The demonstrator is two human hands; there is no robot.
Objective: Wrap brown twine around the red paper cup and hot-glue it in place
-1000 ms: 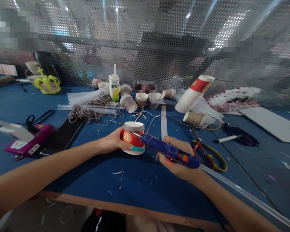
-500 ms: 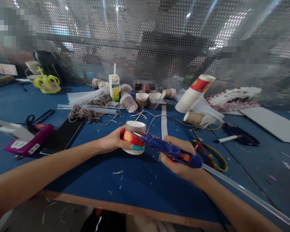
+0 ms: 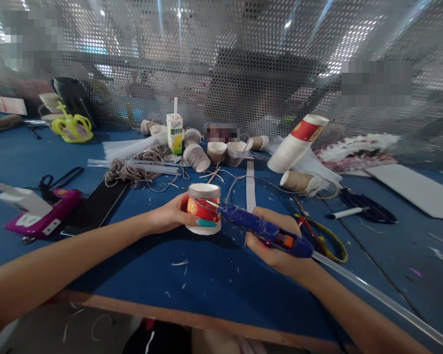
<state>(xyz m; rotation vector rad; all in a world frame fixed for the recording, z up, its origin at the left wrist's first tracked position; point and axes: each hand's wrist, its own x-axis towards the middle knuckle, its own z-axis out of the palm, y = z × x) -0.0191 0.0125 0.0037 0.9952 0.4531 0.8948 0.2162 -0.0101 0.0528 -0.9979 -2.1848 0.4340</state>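
My left hand (image 3: 168,216) is wrapped round an upside-down red and white paper cup (image 3: 203,206) that stands on the blue table (image 3: 192,273), thumb across its lower edge. My right hand (image 3: 275,243) grips a blue glue gun (image 3: 264,230) with an orange trigger. The gun's metal tip touches the cup's red side near the top. A clear glue stick (image 3: 376,292) runs out of the gun's back toward the lower right.
Behind the cup lie a tangle of twine (image 3: 133,169), several twine-wrapped cups (image 3: 216,151), a drink carton (image 3: 174,132) and a leaning stack of paper cups (image 3: 297,142). Scissors (image 3: 319,236) lie right of my hand. A pink device (image 3: 44,216) sits at left, a perforated screen (image 3: 243,64) behind.
The glue gun has slid a little to the right with my right hand, its tip staying on the cup. My left hand has turned the cup slightly.
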